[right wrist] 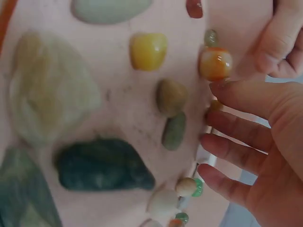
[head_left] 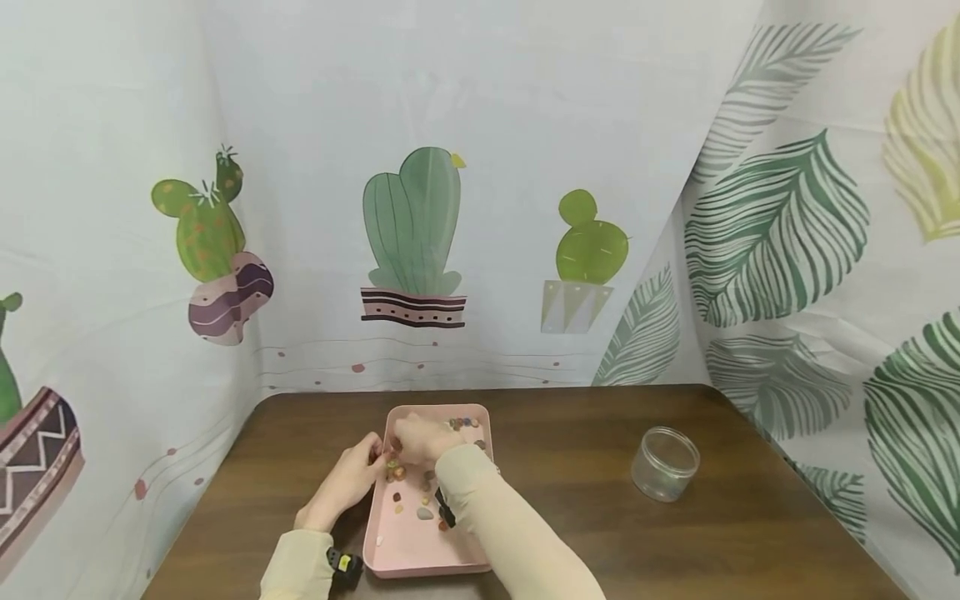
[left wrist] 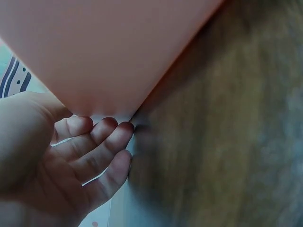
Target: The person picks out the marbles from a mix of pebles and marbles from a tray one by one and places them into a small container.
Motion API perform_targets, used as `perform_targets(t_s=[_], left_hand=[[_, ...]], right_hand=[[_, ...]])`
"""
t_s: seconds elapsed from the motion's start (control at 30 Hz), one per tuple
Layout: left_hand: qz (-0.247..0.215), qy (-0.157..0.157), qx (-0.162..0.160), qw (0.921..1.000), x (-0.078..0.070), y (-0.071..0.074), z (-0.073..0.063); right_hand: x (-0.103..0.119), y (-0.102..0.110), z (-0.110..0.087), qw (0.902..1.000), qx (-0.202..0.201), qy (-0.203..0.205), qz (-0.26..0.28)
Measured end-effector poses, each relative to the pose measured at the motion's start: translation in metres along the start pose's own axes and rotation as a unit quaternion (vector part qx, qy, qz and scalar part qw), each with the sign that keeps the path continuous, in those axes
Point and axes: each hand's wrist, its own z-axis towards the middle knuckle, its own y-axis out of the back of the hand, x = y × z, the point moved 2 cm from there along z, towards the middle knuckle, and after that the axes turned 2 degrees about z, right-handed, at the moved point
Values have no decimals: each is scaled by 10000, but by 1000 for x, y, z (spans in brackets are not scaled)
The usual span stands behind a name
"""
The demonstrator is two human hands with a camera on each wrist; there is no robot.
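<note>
A pink tray (head_left: 420, 550) holds scattered pebbles and small beads. At its left edge my left hand (head_left: 348, 482) grips the tray, the thumb at the rim and the fingers (left wrist: 108, 127) against the outer side wall. My right hand (head_left: 420, 437) reaches across the tray toward its far left part. In the right wrist view the fingers (right wrist: 232, 151) of that hand stretch loosely over the beads, one fingertip right beside an orange-and-white bead (right wrist: 216, 63). A yellow bead (right wrist: 149, 51), a dark green stone (right wrist: 104, 164) and a pale large stone (right wrist: 52, 90) lie around it.
To the right on the brown wooden table (head_left: 570, 517) stands a clear round jar (head_left: 663, 464), apart from the tray. Behind the table hangs a white cloth (head_left: 502, 217) printed with cacti and leaves.
</note>
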Motion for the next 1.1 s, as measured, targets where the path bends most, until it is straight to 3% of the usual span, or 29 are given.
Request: perform_targets(t_s=[0.47,0.8,1.1], left_hand=[[-16,-183,-98,9998,-5,-2,4],[21,-162,-109,9998,-3,-1,1],[-66,-26,-4,10000,-3,1,0]], right_hand=[[2,-4,10,9985,-244,-244,-424],[-5,15,-7,10000,-48,-23,63],[-18,43,-30,9960,-190,591,-646]])
